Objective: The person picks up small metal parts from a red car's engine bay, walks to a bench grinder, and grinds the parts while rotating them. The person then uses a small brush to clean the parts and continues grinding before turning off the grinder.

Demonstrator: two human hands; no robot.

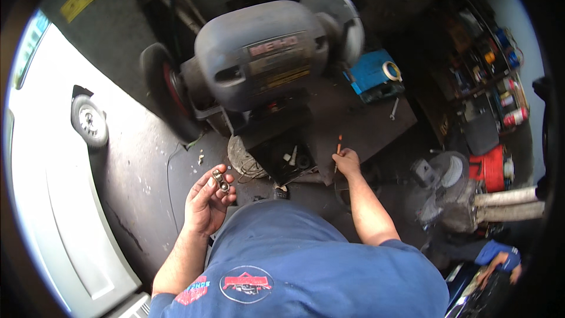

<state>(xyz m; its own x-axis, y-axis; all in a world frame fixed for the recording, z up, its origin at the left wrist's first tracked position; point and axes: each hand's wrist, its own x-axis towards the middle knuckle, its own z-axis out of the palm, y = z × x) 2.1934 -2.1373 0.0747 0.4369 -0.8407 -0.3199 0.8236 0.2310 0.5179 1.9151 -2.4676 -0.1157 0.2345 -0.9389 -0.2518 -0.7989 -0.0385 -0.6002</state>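
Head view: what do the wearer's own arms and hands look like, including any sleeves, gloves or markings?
The left hand and right hand are both ungloved, with no watch or band visible at the wrists. The forearms are bare. The blue shirt has a short right sleeve and a round emblem with a red shape inside.

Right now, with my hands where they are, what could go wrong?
The small metal part sits in the fingers of your left hand, so it could slip and drop to the floor. The wrench lies near the edge of the table and might fall if bumped. I can't tell whether the bench grinder is running; if it is, touching a wheel could injure you.
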